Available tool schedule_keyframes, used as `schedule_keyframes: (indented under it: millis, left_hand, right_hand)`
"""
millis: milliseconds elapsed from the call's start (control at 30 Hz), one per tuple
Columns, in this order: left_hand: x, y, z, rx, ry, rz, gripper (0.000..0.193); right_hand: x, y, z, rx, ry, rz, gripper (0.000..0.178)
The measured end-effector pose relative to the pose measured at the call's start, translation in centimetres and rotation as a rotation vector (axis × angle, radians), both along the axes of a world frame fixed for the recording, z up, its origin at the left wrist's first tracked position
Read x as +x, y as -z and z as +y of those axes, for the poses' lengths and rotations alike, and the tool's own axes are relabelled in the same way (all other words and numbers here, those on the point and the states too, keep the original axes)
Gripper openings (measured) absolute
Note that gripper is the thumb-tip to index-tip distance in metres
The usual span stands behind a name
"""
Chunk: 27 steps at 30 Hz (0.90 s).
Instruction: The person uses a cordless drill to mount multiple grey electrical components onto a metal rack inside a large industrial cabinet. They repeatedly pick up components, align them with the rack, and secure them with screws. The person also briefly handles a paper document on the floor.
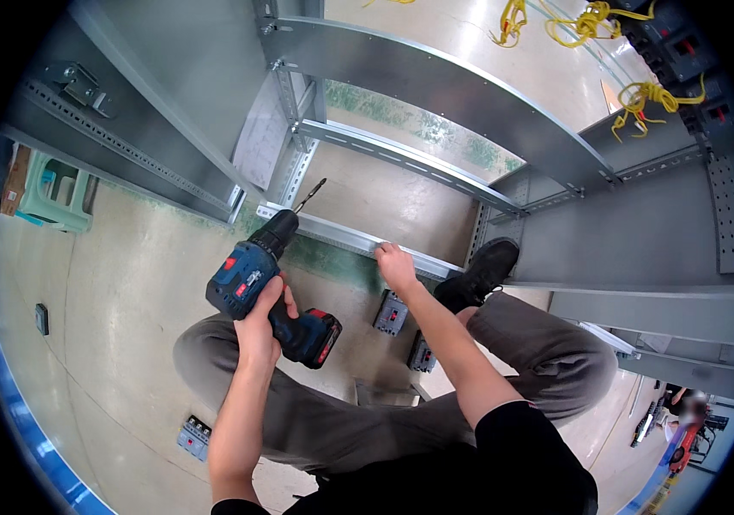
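Nearest to the camera is the black shirt (435, 485) of the person, soft and dull, and after it the grey trousers (341, 433), whose cloth makes wrinkles at the bent knees. The left hand (257, 330) holds a drill (245, 276); its fingers are closed around the handle. The drill has a blue and black plastic body of rounded shape, with a block-shaped battery (324, 339) at the base. From its black chuck (275, 232) comes a thin, dark drill bit (309, 196), twisted along its length, pointing up and to the right, near the left end of a pale metal rail (345, 238). The right hand (397, 268) is at this rail, which is long, straight and smooth. Its fingers are bent and close together, touching the edge; I cannot tell if they pinch it or only rest there. The rail crosses the near side of a grey sheet-metal frame (435, 77), where some strips have rows of small holes. A black shoe (491, 268) is just beside the rail's right end. On the smooth, beige floor (126, 318) lies a boxy grey circuit breaker (391, 314), below the right hand.
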State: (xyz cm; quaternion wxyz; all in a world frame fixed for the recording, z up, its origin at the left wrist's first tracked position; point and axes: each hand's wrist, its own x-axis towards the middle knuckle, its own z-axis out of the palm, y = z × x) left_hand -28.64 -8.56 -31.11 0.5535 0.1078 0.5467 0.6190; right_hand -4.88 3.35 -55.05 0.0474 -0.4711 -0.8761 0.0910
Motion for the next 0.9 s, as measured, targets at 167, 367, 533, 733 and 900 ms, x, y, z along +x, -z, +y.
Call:
schedule_keyframes:
  millis: [167, 367, 533, 733, 900]
  left_hand:
    - [-0.2, -0.1, 0.6, -0.018, -0.04, 0.017, 0.027]
    - [-0.2, -0.3, 0.8, -0.042, -0.065, -0.106, 0.025]
    - [0.0, -0.5, 1.0, -0.059, -0.055, -0.078, 0.025]
    - [0.1, -0.5, 1.0, -0.074, -0.033, -0.038, 0.026]
    - [0.0, -0.1, 0.8, -0.087, -0.024, -0.044, 0.027]
  right_hand:
    - [-0.1, 1.0, -0.3, 0.203, -0.094, -0.042, 0.008]
    - [0.0, 2.0, 0.0, 0.259, -0.037, -0.075, 0.006]
    - [-0.4, 1.5, 0.8, 0.275, -0.015, -0.082, 0.004]
    - [-0.2, 1.3, -0.7, 0.204, 0.146, 0.036, 0.006]
    - [-0.1, 2.4, -5.5, 0.065, 1.189, 0.732, 0.012]
